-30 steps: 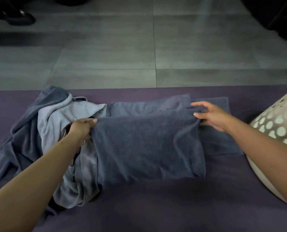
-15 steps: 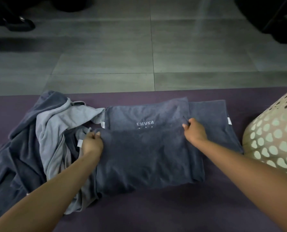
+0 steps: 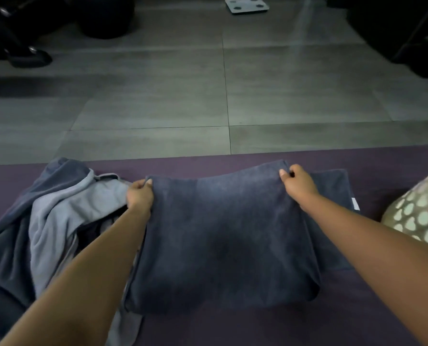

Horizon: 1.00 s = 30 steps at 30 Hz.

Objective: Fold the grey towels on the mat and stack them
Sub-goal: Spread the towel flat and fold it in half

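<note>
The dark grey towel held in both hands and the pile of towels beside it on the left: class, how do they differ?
The dark grey towel is folded into a neat rectangle with smooth faces; the pile of towels is crumpled and unfolded. The left hand and right hand pinch the folded towel's far corners; no hand grips the pile. The folded towel is one shade, while the pile mixes dark and lighter grey. Both lie on the purple mat.

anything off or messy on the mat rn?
Nothing damaged. Only mess: the unfolded towel heap crumpled at the mat's left edge. Both hands pinch the dark towel's far corners.
</note>
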Tool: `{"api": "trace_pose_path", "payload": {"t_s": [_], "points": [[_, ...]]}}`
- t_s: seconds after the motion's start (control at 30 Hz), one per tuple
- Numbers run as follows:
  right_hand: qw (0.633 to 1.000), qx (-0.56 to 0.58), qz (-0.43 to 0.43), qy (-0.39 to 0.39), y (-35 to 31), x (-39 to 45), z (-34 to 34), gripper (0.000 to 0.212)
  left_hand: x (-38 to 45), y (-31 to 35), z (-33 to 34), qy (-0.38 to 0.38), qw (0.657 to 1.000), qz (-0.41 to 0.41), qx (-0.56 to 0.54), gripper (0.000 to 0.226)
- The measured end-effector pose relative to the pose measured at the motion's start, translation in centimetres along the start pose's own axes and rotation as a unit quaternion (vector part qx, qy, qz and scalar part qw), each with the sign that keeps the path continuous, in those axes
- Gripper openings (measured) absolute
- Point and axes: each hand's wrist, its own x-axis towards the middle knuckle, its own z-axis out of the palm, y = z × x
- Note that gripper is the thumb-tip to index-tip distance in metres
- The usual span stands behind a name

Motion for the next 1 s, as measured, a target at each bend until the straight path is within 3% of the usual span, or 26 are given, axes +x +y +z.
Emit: {"api": "trace_pose_path", "payload": {"t_s": [0.07,0.2,0.33,0.47,0.57,0.77,1.0], "points": [[0.999,0.039,0.011,-0.026,0.7,1.1,0.8,0.024,0.7,-1.3,1.1,-0.016,0.999,-0.003,0.027,0.022],[0.990,0.136,0.025,-0.010,1.3,2.8,1.7,0.027,0.8,-2.9,2.8,-0.004,0.973,0.116,0.202,0.024],[0.973,0.227,0.035,-0.016,1.2,2.5,2.0,0.021,0.2,-2.9,3.2,0.004,0.952,0.087,0.293,0.037],[0.959,0.276,0.061,-0.014,0.9,2.3,2.2,0.022,0.4,-1.9,3.4,-0.008,0.976,0.018,0.217,0.037],[0.942,0.322,0.092,-0.008,0.4,2.4,2.6,0.028,0.6,-1.0,3.0,-0.037,0.994,-0.046,0.094,0.050],[0.918,0.379,0.117,0.024,-0.1,2.5,1.4,0.037,0.8,0.8,1.2,-0.022,0.993,-0.013,-0.114,0.015],[0.872,0.472,0.130,-0.006,-1.1,2.3,-3.2,0.024,0.9,4.0,-2.7,-0.050,0.980,0.004,-0.193,0.024]]}}
